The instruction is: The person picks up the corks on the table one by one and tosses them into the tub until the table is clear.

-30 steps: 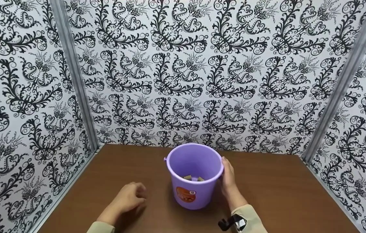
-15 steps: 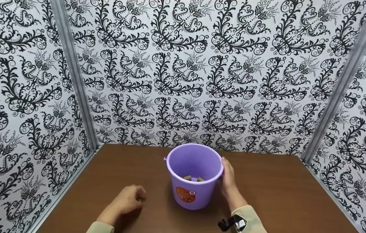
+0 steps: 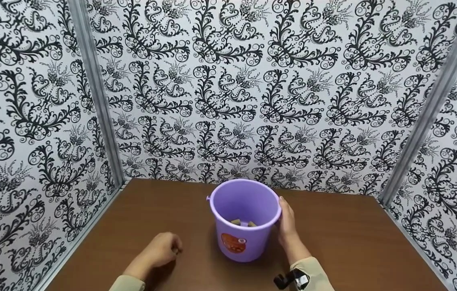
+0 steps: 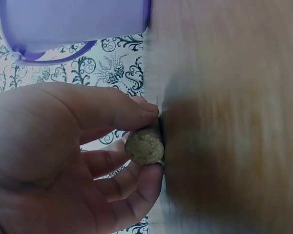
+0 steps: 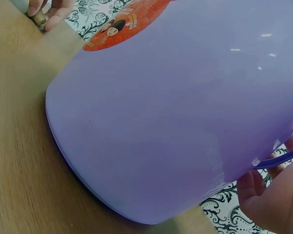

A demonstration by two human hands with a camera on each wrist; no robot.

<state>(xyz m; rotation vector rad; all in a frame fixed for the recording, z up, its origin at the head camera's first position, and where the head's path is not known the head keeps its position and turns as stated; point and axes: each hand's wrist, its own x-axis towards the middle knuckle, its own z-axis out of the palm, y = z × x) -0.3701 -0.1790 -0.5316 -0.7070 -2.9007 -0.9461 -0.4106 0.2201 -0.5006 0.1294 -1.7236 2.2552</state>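
A purple bucket point(image 3: 254, 242) with an orange sticker stands upright on the table. At its bottom lie a few tan cork pieces point(image 3: 235, 222), partly hidden by the front rim. My right hand point(image 3: 287, 222) holds the bucket's right side just below the rim; in the right wrist view its fingers curl by the purple handle point(image 5: 281, 160). Left of the bucket, my left hand point(image 3: 159, 250) is low over the table. Its thumb and fingers pinch a short cork point(image 4: 145, 147), whose round grainy end faces the left wrist camera, right at the tabletop.
The brown wooden table point(image 3: 353, 234) reaches to white walls point(image 3: 236, 101) with black scroll patterns on the back and both sides. Grey metal posts point(image 3: 99, 101) stand at the corners. A black strapped device point(image 3: 293, 279) sits on the right wrist.
My left hand's fingers have closed in, and a cork now shows between them. The bucket and right hand stay in place; the head view has shifted slightly.
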